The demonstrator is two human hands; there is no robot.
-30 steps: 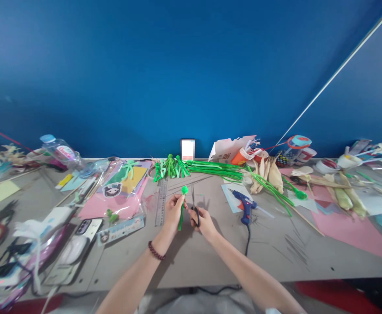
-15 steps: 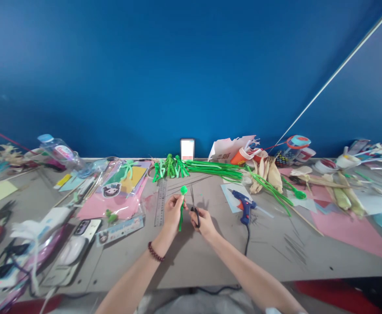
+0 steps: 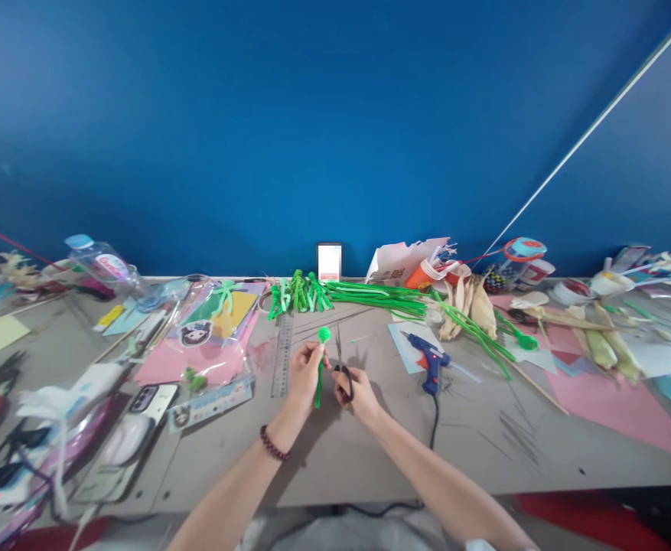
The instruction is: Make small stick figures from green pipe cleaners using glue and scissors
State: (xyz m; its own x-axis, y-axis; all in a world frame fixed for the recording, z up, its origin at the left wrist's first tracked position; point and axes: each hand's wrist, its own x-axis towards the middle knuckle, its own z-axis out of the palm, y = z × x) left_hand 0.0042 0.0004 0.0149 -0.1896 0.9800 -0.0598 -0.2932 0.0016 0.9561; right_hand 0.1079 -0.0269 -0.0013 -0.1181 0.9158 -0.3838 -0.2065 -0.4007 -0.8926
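Pinched in my left hand [image 3: 305,373] is a green pipe-cleaner piece [image 3: 324,334], with a round fuzzy head above my fingers and a straight stem hanging below them. A dark beaded bracelet circles that wrist. My right hand [image 3: 358,389] has its fingers in the handles of black scissors [image 3: 344,373]. Their blades point up and away from me, just right of the green head and apart from it. Behind both hands lies a bundle of green pipe cleaners [image 3: 378,297], beside several twisted green pipe-cleaner figures [image 3: 299,292].
A clear ruler [image 3: 281,356] lies left of my hands. To the right, a blue glue gun [image 3: 431,361] rests on pale paper, its cord running forward. A phone [image 3: 131,440], a plastic bottle [image 3: 109,264], an orange cup [image 3: 425,274] and dried husks [image 3: 481,310] stand or lie around. A small lit screen [image 3: 329,262] leans on the wall.
The scissors' blades have parted slightly. A small green scrap with a thin line now shows on the table right of the blades. Both hands stay nearly in place.
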